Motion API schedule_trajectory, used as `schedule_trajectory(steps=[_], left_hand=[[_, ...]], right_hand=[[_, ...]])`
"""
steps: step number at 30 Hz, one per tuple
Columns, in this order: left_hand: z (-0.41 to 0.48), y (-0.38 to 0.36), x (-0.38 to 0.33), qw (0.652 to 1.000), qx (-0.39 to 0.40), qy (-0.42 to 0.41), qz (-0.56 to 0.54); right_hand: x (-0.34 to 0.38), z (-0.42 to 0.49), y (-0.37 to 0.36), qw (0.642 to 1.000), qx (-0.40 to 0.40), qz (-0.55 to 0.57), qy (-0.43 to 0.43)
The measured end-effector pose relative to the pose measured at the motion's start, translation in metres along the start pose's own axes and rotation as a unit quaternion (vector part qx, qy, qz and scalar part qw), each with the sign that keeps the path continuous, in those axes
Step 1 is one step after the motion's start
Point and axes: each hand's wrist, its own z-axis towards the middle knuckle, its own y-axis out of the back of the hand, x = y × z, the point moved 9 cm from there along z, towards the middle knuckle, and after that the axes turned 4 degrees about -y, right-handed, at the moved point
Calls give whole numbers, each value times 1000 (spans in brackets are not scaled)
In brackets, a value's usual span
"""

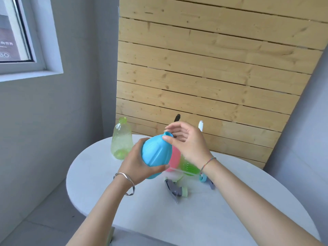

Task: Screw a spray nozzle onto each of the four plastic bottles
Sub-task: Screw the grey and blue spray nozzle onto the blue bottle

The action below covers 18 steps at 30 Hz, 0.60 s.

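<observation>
Fingers [156, 168] round ribbed blue bottle [157, 152]

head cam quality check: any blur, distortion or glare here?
Head view: wide-angle bending bows the wooden slat wall and window frame; right hand slightly motion-soft; blue bottle sharp; soft daylight, faint shadows on the white table, no harsh glare.

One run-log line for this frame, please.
left hand: grips blue bottle | right hand: fingers at bottle neck, no nozzle | green-collared nozzle: lying on table

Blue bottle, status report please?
Left hand grips blue bottle. Right hand open at its bare neck. Nozzles on table. Nothing blocking.
</observation>
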Motion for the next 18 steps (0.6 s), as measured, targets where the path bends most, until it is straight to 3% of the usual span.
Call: schedule_trajectory(steps=[2,5,8,10,12,18], left_hand=[[-5,-12,-11,1000,2,-14,1],[-10,-21,-18,999,-16,-18,-38],[-11,-24,-17,996,-33,-2,-82],[-11,-30,-17,995,-33,0,-92],[-12,-39,-19,996,-21,-3,-82],[-11,-49,-13,998,-7,5,-70]], right_hand=[[-3,-14,29,1000,-24,7,5],[-34,-36,92,992,-122,16,-27],[-107,-59,135,968,-175,-17,-178],[-165,-76,144,935,-161,-44,-313],[-201,-86,137,909,-122,-59,-395],[-232,-68,114,895,-3,-147,-422]])
